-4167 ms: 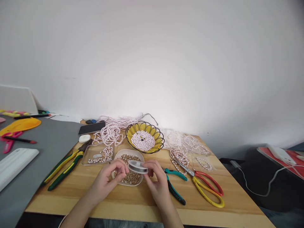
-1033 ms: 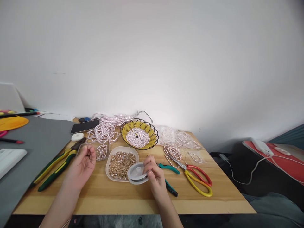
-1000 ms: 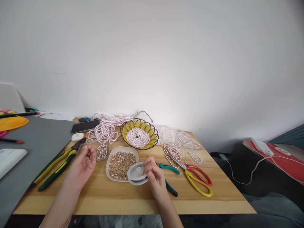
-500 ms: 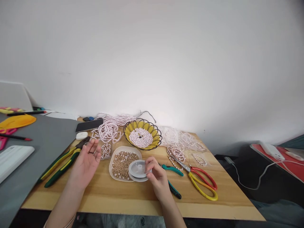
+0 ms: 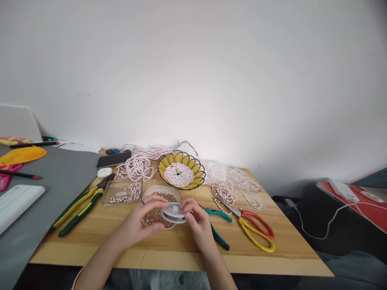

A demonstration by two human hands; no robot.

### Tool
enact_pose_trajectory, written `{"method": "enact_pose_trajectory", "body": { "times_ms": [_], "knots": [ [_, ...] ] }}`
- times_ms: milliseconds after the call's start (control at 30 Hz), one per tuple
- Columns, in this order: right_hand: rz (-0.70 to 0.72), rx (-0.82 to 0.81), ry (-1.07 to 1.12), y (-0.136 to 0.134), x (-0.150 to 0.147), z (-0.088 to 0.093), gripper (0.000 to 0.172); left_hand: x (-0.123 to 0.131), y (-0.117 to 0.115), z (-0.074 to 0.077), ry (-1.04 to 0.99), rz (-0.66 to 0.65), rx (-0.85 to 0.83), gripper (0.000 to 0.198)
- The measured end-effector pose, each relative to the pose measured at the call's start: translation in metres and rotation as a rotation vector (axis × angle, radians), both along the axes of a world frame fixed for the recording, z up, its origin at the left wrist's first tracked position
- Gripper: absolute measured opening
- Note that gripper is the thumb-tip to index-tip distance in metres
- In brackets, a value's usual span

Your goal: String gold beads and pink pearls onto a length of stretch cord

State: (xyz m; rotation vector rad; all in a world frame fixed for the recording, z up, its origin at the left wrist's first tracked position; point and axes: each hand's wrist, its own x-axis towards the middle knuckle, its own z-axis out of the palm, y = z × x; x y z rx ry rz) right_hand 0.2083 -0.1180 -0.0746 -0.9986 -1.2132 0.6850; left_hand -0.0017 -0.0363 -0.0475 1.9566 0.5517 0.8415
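Note:
My right hand (image 5: 198,224) grips a small clear spool of thread (image 5: 173,212) by its right rim, just above the wooden table (image 5: 169,249). My left hand (image 5: 137,225) has come in from the left; its fingers curl beside the spool's left edge, over a clear tub of small gold beads (image 5: 157,207). Whether the left fingers pinch the thread end is too fine to see. A yellow wire-rimmed bowl of pale pink pearls (image 5: 180,170) stands behind the tub.
Yellow-green pliers (image 5: 81,203) and a clear tray of pearls (image 5: 122,192) lie at left. Teal pliers (image 5: 219,229) and red-yellow scissors (image 5: 252,227) lie at right. Pearl strands (image 5: 139,163), a phone (image 5: 113,159) and bagged pearls (image 5: 234,179) fill the back.
My left hand, which was drawn away to the left and raised open near the pearl tray, has swung back to the spool. The right hand has kept hold of the spool.

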Motion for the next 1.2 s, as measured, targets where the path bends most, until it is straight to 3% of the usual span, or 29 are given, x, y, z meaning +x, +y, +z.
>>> {"method": "enact_pose_trajectory", "body": {
  "times_ms": [133,267,400,533,800,1033,1200],
  "knots": [
    [0.030,-0.002,-0.028,0.000,-0.004,0.002,0.035,0.008,-0.001,-0.001,-0.002,-0.066,0.137,0.025],
    [0.071,0.020,-0.037,-0.001,-0.006,0.005,0.034,0.011,-0.001,-0.003,-0.096,-0.004,0.168,0.020],
    [0.089,0.004,-0.057,-0.003,-0.008,0.007,0.038,0.010,-0.001,-0.006,-0.123,0.075,0.107,0.025],
    [0.127,-0.121,0.012,-0.006,-0.009,0.003,0.034,0.008,-0.001,-0.007,-0.074,0.080,0.057,0.030],
    [0.093,-0.195,0.189,-0.006,-0.004,0.003,0.029,0.004,-0.007,-0.001,0.014,-0.016,-0.101,0.026],
    [0.218,-0.160,0.277,-0.009,-0.002,0.002,0.035,0.001,-0.007,-0.005,-0.048,-0.002,-0.226,0.025],
    [0.114,-0.182,0.435,-0.005,0.002,-0.002,0.034,-0.003,-0.007,-0.005,-0.093,-0.027,-0.368,0.027]
  ]
}}
